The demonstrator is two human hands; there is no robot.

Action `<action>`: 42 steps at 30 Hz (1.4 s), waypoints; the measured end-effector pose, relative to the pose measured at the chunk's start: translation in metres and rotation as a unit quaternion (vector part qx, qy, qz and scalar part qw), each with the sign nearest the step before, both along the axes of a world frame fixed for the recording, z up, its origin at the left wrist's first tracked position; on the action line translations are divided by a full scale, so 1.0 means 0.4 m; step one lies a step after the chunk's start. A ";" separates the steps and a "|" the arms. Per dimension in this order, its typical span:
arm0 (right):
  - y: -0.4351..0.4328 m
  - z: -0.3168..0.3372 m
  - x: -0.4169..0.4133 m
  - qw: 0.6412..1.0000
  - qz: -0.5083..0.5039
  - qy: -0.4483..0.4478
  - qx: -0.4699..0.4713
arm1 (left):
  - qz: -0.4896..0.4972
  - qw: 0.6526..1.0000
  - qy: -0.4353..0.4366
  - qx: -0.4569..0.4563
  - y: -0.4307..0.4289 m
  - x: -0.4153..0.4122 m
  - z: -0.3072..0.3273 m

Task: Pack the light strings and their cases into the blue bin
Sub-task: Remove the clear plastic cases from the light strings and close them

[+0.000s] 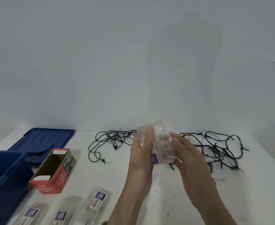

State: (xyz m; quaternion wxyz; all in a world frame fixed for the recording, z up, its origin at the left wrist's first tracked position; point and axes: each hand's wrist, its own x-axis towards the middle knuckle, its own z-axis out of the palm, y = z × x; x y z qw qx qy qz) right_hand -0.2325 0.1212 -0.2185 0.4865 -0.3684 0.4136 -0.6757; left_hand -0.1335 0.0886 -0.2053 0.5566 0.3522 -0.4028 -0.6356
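The red box, left of the left hand, reads "LED" on its near end and again on its side (the smaller lines beneath are too blurred to read); the red lettering on the clear case in that hand cannot be made out; nor can that on the flat packet down-left of the wrist.

White table, blue bin, blue lid, red box, light strings, cases

The bin is cut by the left edge and covers a corner of the lid. The flat cases at the table's front edge run off the bottom. Print on the box is blurred. The held case hides some strings.
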 end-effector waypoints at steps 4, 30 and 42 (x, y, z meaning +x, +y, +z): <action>0.006 -0.007 -0.015 0.954 -0.189 0.214 -0.095 | 0.024 0.999 -0.021 -0.018 0.005 -0.010 -0.003; 0.062 0.025 -0.011 0.884 0.000 0.435 -0.170 | 0.064 0.996 -0.060 -0.032 0.027 0.002 0.031; 0.039 -0.002 0.020 0.855 -0.090 0.494 -0.131 | -0.059 0.998 -0.003 -0.004 0.023 0.049 0.008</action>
